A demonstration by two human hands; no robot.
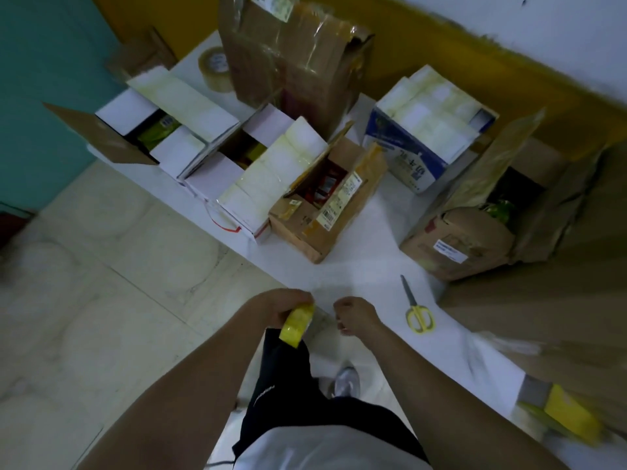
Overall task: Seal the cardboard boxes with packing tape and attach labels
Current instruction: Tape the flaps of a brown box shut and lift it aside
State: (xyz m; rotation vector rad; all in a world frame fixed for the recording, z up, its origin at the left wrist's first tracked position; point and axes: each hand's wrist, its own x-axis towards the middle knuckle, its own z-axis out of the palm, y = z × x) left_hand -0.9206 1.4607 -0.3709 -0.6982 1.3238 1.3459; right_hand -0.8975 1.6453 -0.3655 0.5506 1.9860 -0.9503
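Note:
My left hand grips a yellow roll of packing tape at the near edge of the white table. My right hand hovers just to its right with fingers curled; whether it pinches the tape's end is hard to tell. Several cardboard boxes stand on the table with flaps open: a white one at the left, another white one, a small brown one, a blue-and-white one, a large brown one at the right and a tall brown one at the back.
Yellow-handled scissors lie on the table right of my hands. A second roll of clear tape sits at the back left. A yellow object lies at the table's near right end. Tiled floor spreads to the left.

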